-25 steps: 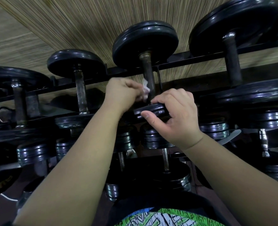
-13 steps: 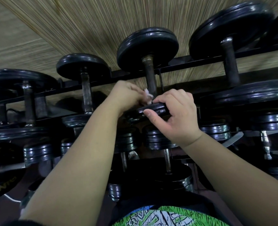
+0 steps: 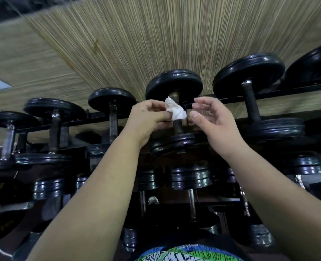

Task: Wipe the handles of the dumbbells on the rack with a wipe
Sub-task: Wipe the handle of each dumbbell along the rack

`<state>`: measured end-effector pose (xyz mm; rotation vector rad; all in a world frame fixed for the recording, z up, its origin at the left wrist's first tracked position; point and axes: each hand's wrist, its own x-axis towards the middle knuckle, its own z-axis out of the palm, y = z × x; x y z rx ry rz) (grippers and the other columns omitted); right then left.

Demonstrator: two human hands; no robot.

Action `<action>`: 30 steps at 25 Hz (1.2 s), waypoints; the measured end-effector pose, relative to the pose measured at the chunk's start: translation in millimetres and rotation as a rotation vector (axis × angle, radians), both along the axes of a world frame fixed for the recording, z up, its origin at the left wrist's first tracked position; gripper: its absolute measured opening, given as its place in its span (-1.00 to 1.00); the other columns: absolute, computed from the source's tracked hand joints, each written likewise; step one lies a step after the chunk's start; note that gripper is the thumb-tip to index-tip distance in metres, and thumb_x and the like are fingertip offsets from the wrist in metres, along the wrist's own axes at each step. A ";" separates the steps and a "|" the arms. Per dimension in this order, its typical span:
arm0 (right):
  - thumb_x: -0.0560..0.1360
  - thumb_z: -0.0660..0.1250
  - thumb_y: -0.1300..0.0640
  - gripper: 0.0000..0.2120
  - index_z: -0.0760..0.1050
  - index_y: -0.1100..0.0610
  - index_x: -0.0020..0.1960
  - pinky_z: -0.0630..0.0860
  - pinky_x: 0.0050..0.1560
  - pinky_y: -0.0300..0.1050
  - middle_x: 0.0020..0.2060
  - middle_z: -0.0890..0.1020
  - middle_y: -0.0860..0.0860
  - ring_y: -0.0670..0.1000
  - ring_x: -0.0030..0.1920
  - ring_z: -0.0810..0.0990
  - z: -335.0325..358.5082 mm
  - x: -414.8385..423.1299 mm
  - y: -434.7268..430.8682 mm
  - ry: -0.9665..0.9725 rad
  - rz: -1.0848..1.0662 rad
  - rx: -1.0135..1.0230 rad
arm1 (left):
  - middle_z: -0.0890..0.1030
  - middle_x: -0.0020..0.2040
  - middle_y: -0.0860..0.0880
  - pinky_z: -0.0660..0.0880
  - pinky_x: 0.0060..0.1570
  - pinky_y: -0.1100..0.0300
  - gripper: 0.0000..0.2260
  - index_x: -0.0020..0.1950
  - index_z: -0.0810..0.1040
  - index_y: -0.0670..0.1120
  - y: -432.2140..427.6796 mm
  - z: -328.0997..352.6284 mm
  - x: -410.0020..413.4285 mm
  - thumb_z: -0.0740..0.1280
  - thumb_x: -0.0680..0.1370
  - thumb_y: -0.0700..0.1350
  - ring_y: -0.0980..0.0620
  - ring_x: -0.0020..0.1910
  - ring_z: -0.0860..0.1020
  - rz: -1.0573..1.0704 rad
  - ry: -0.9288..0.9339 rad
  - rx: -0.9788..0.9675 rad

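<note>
Black-plated dumbbell (image 3: 174, 83) points toward the wall (image 3: 155, 44). The left hand (image 3: 148, 117) pinches a crumpled white wipe (image 3: 175, 111) against its handle (image 3: 178, 126); the right hand (image 3: 216, 127) hangs loose and empty.

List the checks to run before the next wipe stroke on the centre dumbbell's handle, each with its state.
1. Grip on the wipe: the left hand pinches it: ok.
2. Contact between the wipe and the handle: they overlap, touch unclear: cannot tell.
3. Support from the right hand: it holds nothing, off the dumbbell: not ok.
4. Seating of the dumbbell on the rack rail: ok.
5. Lower part of the handle unobstructed: ok.
</note>
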<state>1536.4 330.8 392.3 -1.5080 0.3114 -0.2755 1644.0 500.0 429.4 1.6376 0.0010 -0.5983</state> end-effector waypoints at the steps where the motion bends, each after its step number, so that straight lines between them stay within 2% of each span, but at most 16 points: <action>1: 0.51 0.45 -0.04 -0.68 0.55 -0.08 0.25 0.67 0.06 -0.02 0.23 0.60 0.05 0.00 0.00 0.71 6.5 5.9 -2.7 0.016 0.013 0.038 | 0.72 -0.14 -0.11 0.72 -0.05 0.00 -0.85 0.00 0.65 -0.23 -5.1 8.1 -2.1 0.47 0.51 -0.43 -0.05 -0.12 0.73 -0.019 -0.023 -0.015; 3: 0.57 0.44 0.06 -0.73 0.58 0.03 0.26 0.67 -0.03 0.01 0.19 0.63 0.06 -0.05 0.01 0.71 16.1 15.6 -3.3 0.033 -0.008 0.125 | 0.74 -0.15 -0.08 0.71 -0.06 0.06 -0.86 0.01 0.68 -0.22 -14.8 20.1 -6.1 0.49 0.51 -0.39 -0.02 -0.12 0.73 -0.057 -0.088 -0.011; 5: 0.56 0.46 0.08 -0.79 0.63 0.09 0.18 0.68 0.01 0.09 0.06 0.71 0.04 0.01 0.04 0.72 19.1 22.2 -2.9 0.044 -0.060 0.122 | 0.76 -0.14 -0.08 0.69 -0.07 0.09 -0.88 0.02 0.70 -0.20 -21.1 26.6 -9.6 0.51 0.51 -0.35 -0.01 -0.12 0.74 -0.095 -0.143 -0.004; 8: 0.52 0.52 0.16 -0.88 0.67 0.11 0.05 0.68 -0.05 -0.01 -0.14 0.73 0.00 0.02 -0.08 0.74 19.5 24.3 -4.2 0.056 -0.064 0.173 | 0.76 -0.04 -0.17 0.69 0.04 0.03 -0.87 0.08 0.71 -0.23 -22.8 30.7 -12.7 0.47 0.55 -0.34 -0.06 -0.05 0.75 -0.130 -0.180 0.019; 11: 0.48 0.53 0.26 -0.86 0.67 0.17 0.03 0.64 -0.17 -0.15 -0.17 0.70 0.07 -0.05 -0.21 0.70 13.6 22.5 -13.0 0.114 -0.036 0.187 | 0.77 0.03 -0.13 0.68 0.14 -0.01 -0.84 0.16 0.69 -0.14 -18.5 27.0 -19.2 0.42 0.61 -0.29 -0.07 0.04 0.75 -0.130 -0.195 0.080; 13: 0.45 0.53 0.34 -0.83 0.67 0.19 0.01 0.59 -0.24 -0.26 -0.16 0.68 0.08 -0.10 -0.26 0.67 7.3 22.5 -23.3 0.185 -0.061 0.128 | 0.76 0.01 -0.04 0.68 0.16 0.02 -0.86 0.15 0.70 -0.05 -8.3 12.9 -28.2 0.44 0.61 -0.20 0.03 0.04 0.74 -0.111 -0.317 0.223; 16: 0.41 0.51 0.41 -0.75 0.66 0.14 0.02 0.60 -0.21 -0.28 -0.03 0.69 0.13 0.01 -0.11 0.69 -5.1 27.9 -40.3 0.224 -0.026 0.080 | 0.72 -0.03 0.07 0.62 0.15 0.14 -0.95 0.02 0.74 -0.01 12.7 -14.9 -51.9 0.50 0.58 -0.10 0.15 0.01 0.68 -0.199 -0.541 0.400; 18: 0.40 0.52 0.39 -0.70 0.67 0.09 0.04 0.64 -0.08 -0.17 0.01 0.70 0.10 0.06 -0.01 0.72 -9.6 36.8 -41.2 0.215 0.061 0.067 | 0.71 -0.01 0.05 0.56 0.12 0.27 -0.94 0.02 0.74 -0.05 19.5 -26.1 -63.7 0.50 0.57 -0.11 0.14 0.04 0.66 -0.202 -0.572 0.379; 20: 0.39 0.54 0.36 -0.68 0.66 0.05 0.07 0.64 0.01 -0.15 0.00 0.69 0.02 0.00 0.02 0.71 -16.2 51.2 -35.9 0.243 0.047 -0.065 | 0.71 -0.01 0.05 0.54 0.09 0.34 -0.92 0.03 0.73 -0.07 20.5 -31.8 -69.0 0.50 0.57 -0.09 0.13 0.04 0.66 -0.164 -0.524 0.336; 23: 0.40 0.48 0.34 -0.65 0.56 0.04 0.10 0.56 -0.06 -0.22 -0.04 0.62 -0.08 -0.05 -0.01 0.64 -21.2 69.2 -28.4 0.286 -0.133 -0.198 | 0.70 -0.05 0.05 0.53 0.04 0.37 -0.92 0.03 0.72 -0.09 17.0 -38.0 -72.7 0.50 0.57 -0.12 0.16 0.00 0.65 -0.105 -0.457 0.315; 26: 0.44 0.45 0.30 -0.74 0.56 0.03 0.06 0.53 -0.18 -0.27 -0.06 0.62 -0.06 -0.09 -0.08 0.62 -22.5 81.0 -26.0 0.291 -0.167 -0.282 | 0.65 -0.09 0.09 0.50 0.03 0.39 -0.97 -0.01 0.71 -0.11 13.0 -41.1 -75.6 0.50 0.56 -0.17 0.20 -0.04 0.61 -0.069 -0.449 0.284; 28: 0.47 0.43 0.24 -0.84 0.62 0.02 -0.01 0.57 -0.15 -0.23 -0.11 0.65 -0.07 -0.10 -0.12 0.62 -24.2 85.9 -23.3 0.266 -0.140 -0.396 | 0.64 -0.11 0.11 0.49 0.03 0.38 -0.92 -0.03 0.71 -0.09 12.5 -42.8 -75.2 0.49 0.54 -0.10 0.17 -0.05 0.61 -0.064 -0.470 0.268; 30: 0.48 0.44 0.19 -0.87 0.69 0.03 0.00 0.63 -0.04 -0.15 -0.11 0.68 -0.09 -0.10 -0.09 0.65 -27.4 86.6 -19.3 0.256 -0.109 -0.396 | 0.64 -0.11 0.09 0.49 0.03 0.37 -0.85 -0.03 0.70 -0.06 12.8 -45.1 -73.4 0.46 0.51 0.00 0.14 -0.05 0.61 -0.076 -0.486 0.249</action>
